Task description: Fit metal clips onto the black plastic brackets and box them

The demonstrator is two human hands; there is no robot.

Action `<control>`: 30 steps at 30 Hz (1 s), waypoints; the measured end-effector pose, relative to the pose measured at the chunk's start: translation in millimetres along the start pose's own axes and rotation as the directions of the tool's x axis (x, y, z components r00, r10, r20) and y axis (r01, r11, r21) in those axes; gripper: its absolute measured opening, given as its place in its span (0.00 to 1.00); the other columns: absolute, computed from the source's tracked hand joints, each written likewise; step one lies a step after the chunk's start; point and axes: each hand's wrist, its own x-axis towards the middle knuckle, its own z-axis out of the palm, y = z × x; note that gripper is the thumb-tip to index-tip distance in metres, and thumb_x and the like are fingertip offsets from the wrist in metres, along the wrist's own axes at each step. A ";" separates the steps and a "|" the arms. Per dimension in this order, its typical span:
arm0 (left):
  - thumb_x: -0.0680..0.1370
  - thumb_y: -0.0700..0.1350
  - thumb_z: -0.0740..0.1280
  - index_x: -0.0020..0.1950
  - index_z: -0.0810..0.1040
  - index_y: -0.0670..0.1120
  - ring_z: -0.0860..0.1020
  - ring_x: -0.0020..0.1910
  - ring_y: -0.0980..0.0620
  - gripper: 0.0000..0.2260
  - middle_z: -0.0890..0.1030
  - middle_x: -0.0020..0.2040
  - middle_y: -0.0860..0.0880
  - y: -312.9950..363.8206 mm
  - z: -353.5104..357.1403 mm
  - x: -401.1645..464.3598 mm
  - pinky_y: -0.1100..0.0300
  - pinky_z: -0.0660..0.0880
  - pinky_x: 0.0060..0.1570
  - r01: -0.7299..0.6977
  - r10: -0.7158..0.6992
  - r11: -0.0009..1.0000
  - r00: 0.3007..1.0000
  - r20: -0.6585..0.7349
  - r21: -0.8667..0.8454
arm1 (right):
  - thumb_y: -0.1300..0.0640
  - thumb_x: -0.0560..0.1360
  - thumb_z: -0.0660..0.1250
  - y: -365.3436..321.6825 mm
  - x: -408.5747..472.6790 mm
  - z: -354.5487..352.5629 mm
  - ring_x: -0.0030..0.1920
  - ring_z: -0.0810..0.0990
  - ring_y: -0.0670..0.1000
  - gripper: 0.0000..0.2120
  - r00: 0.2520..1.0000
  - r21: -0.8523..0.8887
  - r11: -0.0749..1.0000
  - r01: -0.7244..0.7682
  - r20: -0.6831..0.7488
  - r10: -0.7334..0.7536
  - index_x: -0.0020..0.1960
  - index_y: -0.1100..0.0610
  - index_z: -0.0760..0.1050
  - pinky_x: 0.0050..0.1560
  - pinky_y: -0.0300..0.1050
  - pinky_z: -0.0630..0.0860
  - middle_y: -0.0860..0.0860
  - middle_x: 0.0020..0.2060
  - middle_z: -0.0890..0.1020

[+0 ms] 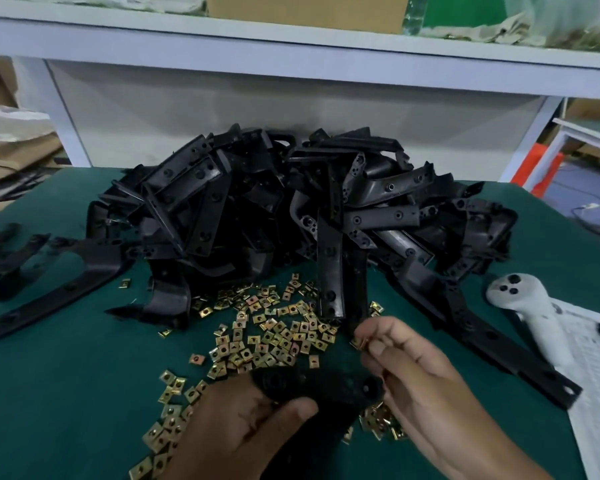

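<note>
1. Left hand (243,424): nearest the camera, thumb clamped over the near end of one black bracket (329,386), holding it low above the green mat (66,393).
2. Held bracket: matte black, flat, with a round boss at its right end; its lower part is lost in shadow between the two hands.
3. Right hand (420,379): just right of the bracket, fingertips pinching a single brass-coloured clip (358,342) above the bracket's far end; whether clip and bracket touch cannot be told.
4. Loose clips (274,327): small square gold-toned plates, each with a centre hole, scattered on the mat under and beyond the hands; some are hidden beneath the wrists.
5. White handheld controller (530,317): lying right of the clips, partly on printed paper (596,375).
6. Bracket pile (291,202): large heap of black parts at mid-table, individual shapes hard to separate.
7. White shelf (291,60): farthest, contents cut off.
</note>
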 end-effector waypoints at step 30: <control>0.77 0.66 0.64 0.52 0.80 0.59 0.75 0.25 0.54 0.14 0.80 0.34 0.56 -19.2 10.3 -12.5 0.59 0.71 0.27 -0.183 0.158 0.947 0.981 0.115 0.265 | 0.43 0.56 0.85 -14.2 -19.6 14.0 0.41 0.86 0.48 0.22 0.986 0.028 0.998 -0.064 0.157 0.059 0.47 0.44 0.84 0.40 0.39 0.80 0.55 0.43 0.87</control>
